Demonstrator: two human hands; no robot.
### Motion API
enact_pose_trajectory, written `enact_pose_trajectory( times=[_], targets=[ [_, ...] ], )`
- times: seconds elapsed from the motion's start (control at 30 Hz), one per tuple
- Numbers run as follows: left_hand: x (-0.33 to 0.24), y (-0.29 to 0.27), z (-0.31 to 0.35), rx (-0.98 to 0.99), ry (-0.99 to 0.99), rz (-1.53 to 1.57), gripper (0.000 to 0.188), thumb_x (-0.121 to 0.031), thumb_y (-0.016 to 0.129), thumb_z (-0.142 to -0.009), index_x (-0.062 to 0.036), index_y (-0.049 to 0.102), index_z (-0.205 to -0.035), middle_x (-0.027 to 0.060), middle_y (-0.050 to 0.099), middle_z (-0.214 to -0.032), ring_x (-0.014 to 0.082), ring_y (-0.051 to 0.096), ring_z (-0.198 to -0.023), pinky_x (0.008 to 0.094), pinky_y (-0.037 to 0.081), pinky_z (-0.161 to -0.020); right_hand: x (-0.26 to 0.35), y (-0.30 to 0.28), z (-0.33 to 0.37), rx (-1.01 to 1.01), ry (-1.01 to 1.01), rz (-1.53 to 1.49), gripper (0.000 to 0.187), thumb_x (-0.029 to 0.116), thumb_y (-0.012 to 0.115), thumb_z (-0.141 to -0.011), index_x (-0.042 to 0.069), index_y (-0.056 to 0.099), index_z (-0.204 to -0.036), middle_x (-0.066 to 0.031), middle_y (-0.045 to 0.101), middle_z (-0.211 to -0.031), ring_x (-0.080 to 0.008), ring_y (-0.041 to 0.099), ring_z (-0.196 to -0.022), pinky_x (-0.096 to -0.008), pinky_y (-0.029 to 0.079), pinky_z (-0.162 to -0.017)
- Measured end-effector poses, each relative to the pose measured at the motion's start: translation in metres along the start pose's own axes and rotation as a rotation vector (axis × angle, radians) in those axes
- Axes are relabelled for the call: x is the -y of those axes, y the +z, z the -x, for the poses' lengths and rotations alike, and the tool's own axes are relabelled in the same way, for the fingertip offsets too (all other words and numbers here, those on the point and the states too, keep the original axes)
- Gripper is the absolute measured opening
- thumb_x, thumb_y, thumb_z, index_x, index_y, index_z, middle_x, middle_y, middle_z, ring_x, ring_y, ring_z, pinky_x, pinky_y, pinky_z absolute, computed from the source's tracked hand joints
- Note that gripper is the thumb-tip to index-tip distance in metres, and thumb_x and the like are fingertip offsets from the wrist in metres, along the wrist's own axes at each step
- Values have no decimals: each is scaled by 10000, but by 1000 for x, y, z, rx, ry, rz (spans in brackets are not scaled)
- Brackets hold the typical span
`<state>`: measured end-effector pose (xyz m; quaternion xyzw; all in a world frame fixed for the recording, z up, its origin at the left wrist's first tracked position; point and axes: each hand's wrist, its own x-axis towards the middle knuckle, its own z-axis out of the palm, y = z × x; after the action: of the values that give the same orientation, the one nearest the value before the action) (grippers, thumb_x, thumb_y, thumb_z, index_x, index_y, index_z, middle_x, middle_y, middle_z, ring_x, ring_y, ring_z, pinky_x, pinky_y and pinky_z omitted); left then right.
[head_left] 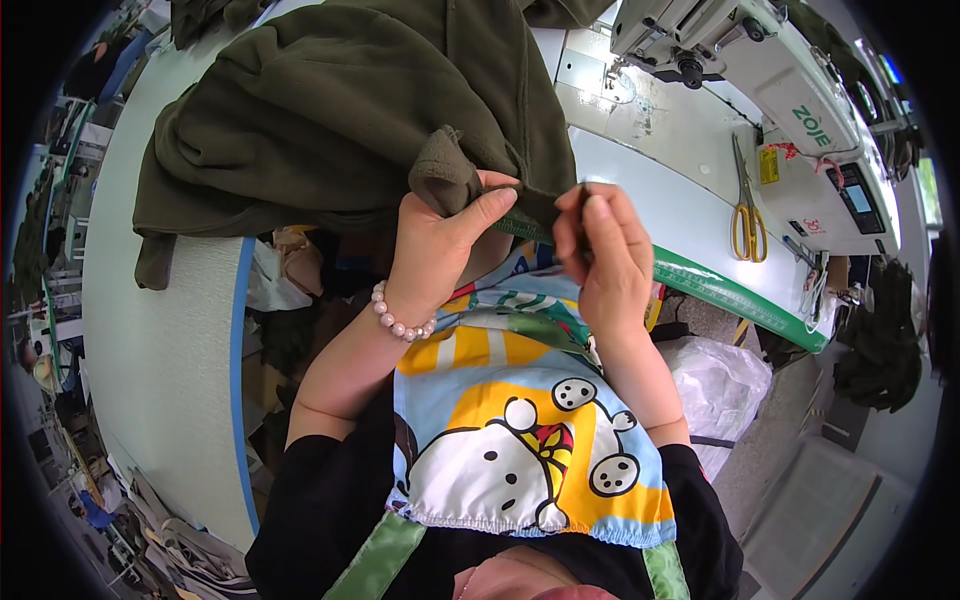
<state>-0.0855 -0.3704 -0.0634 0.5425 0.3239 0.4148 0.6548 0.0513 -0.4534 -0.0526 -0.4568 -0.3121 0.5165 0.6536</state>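
A large dark olive fabric garment lies bunched over the table's edge in front of me. My left hand is closed on a narrow end of it, thumb on top, and a folded loop of the cloth stands up beside the fingers. To the right, my right hand pinches the edge of the same piece between thumb and fingers. A short strip of cloth spans the gap between both hands, just over the green table edge. Whatever lies under the fingertips is hidden.
A white sewing machine stands at the upper right. Yellow-handled scissors lie beside it. A green measuring strip runs along the table's front edge. A blue-edged white table extends left, and a clear plastic bag sits below right.
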Motion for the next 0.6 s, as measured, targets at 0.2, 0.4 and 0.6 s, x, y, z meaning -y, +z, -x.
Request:
enact_pose_trajectory(
  times=[0.2, 0.4, 0.6],
  targets=[
    [-2, -1, 1, 16, 30, -67, 123, -82, 663, -818, 2, 665, -907, -3, 640, -794, 52, 558, -738, 201, 441, -681, -10, -3, -25, -139, -697, 872, 79, 24, 626, -823, 13, 571, -878, 20, 498, -611, -22, 389, -488, -169, 325, -449],
    [-4, -9, -8, 31, 130, -183, 120, -77, 671, -811, 4, 660, -900, 6, 643, -790, 53, 564, -740, 204, 449, -673, 6, -5, -25, -208, -142, 422, 76, 44, 654, -814, 14, 585, -827, 38, 514, -619, -10, 387, -465, -166, 303, -424],
    [-8, -7, -8, 63, 82, -245, 138, -70, 694, -789, 7, 666, -900, 17, 650, -783, 54, 570, -740, 206, 459, -679, 4, -6, -25, -96, -101, 403, 69, 55, 640, -829, 17, 585, -846, 41, 526, -650, -6, 378, -470, -164, 283, -418]
  ],
)
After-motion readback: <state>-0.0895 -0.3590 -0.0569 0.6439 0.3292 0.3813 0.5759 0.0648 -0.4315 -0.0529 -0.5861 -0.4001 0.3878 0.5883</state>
